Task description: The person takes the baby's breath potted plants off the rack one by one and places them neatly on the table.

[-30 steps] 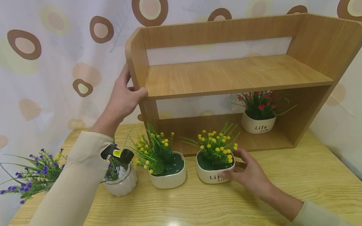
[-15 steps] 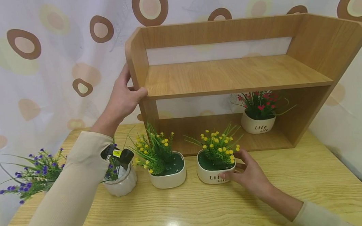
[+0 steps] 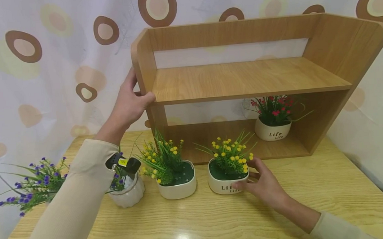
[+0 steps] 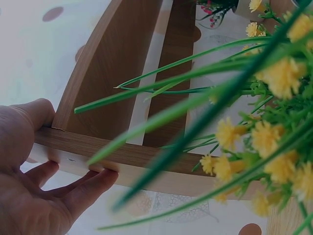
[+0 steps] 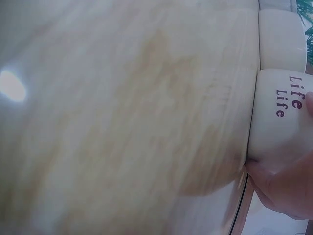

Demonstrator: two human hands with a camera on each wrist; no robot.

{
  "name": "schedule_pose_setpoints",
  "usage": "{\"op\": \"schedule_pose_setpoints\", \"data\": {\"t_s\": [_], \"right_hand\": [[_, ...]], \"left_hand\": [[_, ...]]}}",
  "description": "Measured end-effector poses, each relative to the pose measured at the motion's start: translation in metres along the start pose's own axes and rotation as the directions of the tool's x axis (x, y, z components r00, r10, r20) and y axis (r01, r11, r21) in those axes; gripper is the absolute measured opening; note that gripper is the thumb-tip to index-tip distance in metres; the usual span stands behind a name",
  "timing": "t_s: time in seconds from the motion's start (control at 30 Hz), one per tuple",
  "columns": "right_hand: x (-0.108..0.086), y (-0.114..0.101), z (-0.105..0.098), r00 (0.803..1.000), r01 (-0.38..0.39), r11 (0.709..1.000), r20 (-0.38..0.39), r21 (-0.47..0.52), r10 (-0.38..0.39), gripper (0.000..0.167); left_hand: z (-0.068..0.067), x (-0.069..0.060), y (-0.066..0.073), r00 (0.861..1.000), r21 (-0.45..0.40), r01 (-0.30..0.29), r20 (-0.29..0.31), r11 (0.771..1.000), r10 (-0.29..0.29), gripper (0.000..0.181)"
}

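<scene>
A two-tier wooden shelf (image 3: pixel 238 79) stands on the table. My left hand (image 3: pixel 127 104) holds its left side panel, thumb at the front edge by the upper board; in the left wrist view, the fingers (image 4: pixel 95 191) lie against the panel's outer face. My right hand (image 3: pixel 268 184) grips the right side of a white "Life" flowerpot (image 3: pixel 216 185) with yellow flowers, its thumb on the front. That pot rests on the table in front of the shelf. In the right wrist view, only part of the right hand (image 5: pixel 286 188) shows beside the pot.
Another white pot (image 3: pixel 179 191) with yellow flowers stands just left of the gripped one. Farther left are a fluted white pot (image 3: pixel 130 196) and purple flowers (image 3: pixel 45 177), partly behind the left sleeve. A red-flowered "Life" pot (image 3: pixel 273 131) sits on the lower shelf at right.
Over the first half second, the gripped pot and its yellow flowers turned or shifted slightly to the right. Since then both hands have stayed in place, and the view has moved only a little.
</scene>
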State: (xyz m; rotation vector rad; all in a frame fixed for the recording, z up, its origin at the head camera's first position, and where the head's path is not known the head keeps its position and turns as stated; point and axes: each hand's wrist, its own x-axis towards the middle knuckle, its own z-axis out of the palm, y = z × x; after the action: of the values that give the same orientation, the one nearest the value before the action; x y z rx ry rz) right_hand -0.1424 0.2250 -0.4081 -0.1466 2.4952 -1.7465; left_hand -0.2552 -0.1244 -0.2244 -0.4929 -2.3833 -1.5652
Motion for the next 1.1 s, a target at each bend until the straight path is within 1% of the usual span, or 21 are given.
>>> {"op": "schedule_pose_setpoints", "data": {"t_s": [0.2, 0.37, 0.47, 0.57, 0.63, 0.73, 0.87, 0.93, 1.1], "right_hand": [[-0.001, 0.0, 0.001, 1.0, 0.007, 1.0, 0.012, 0.012, -0.007, 0.09], [-0.001, 0.001, 0.001, 1.0, 0.008, 1.0, 0.025, 0.027, -0.009, 0.092], [-0.002, 0.002, -0.001, 1.0, 0.011, 0.999, 0.025, 0.046, -0.012, 0.09], [-0.003, 0.004, -0.004, 0.999, 0.037, 0.996, 0.028, 0.08, -0.04, 0.087], [-0.004, 0.007, -0.008, 0.998, 0.058, 0.993, 0.033, 0.104, -0.062, 0.085], [-0.006, 0.01, -0.015, 0.996, 0.078, 0.992, 0.039, 0.102, -0.083, 0.082], [-0.008, 0.014, -0.027, 0.993, 0.103, 0.993, 0.046, 0.065, -0.106, 0.081], [-0.009, 0.016, -0.033, 0.991, 0.117, 0.991, 0.054, 0.063, -0.121, 0.08], [-0.008, 0.02, -0.047, 0.988, 0.142, 0.989, 0.051, 0.033, -0.143, 0.073]], "left_hand": [[0.0, -0.002, -0.002, 1.0, -0.008, -0.015, -0.003, 1.0, 0.014, 0.086], [-0.001, -0.003, -0.003, 1.0, -0.006, 0.003, -0.006, 1.0, -0.003, 0.086], [0.0, -0.003, -0.003, 1.0, 0.006, 0.01, -0.006, 1.0, -0.01, 0.086], [0.001, -0.001, -0.003, 1.0, 0.01, 0.006, -0.007, 1.0, -0.005, 0.085], [0.001, 0.0, -0.002, 1.0, 0.015, 0.005, -0.005, 1.0, -0.005, 0.085], [0.001, 0.0, -0.002, 1.0, 0.015, 0.007, -0.003, 1.0, -0.007, 0.085], [0.001, 0.0, -0.001, 1.0, 0.012, 0.011, -0.001, 1.0, -0.011, 0.084], [0.001, 0.0, -0.001, 1.0, 0.01, 0.011, -0.002, 1.0, -0.011, 0.084], [0.001, 0.0, 0.0, 1.0, 0.004, 0.012, -0.006, 1.0, -0.012, 0.083]]}}
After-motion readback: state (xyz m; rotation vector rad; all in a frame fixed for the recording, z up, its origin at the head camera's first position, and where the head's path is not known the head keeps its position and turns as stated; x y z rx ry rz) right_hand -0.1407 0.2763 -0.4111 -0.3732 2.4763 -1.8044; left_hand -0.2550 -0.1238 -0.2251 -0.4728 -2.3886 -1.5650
